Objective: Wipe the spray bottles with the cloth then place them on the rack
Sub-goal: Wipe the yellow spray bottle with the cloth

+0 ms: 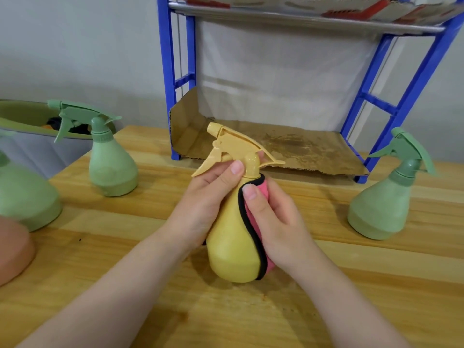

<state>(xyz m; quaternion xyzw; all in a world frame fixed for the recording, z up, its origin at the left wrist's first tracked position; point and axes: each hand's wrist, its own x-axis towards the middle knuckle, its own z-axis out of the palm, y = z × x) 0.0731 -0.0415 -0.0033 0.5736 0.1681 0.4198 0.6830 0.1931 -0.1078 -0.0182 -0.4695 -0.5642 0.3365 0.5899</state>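
A yellow spray bottle (231, 249) is held tilted above the wooden table (351, 285) in the middle of the view. My left hand (208, 199) grips its neck and left side, thumb up by the trigger head. My right hand (273, 222) presses a pink cloth with a black edge (253, 234) against the bottle's right side, fingers curled round the cloth. Green spray bottles stand upright on the table: one at the left (110, 159), one at the right (386, 197). Behind them is the blue rack (406, 96), its bottom shelf lined with brown cardboard (288, 146).
A third green bottle (25, 194) is cut off at the left edge, with an orange rounded object (12, 252) just below it. A green-rimmed bin (22, 121) stands beyond the table's left corner. The rack's upper shelf (301, 18) carries printed cardboard.
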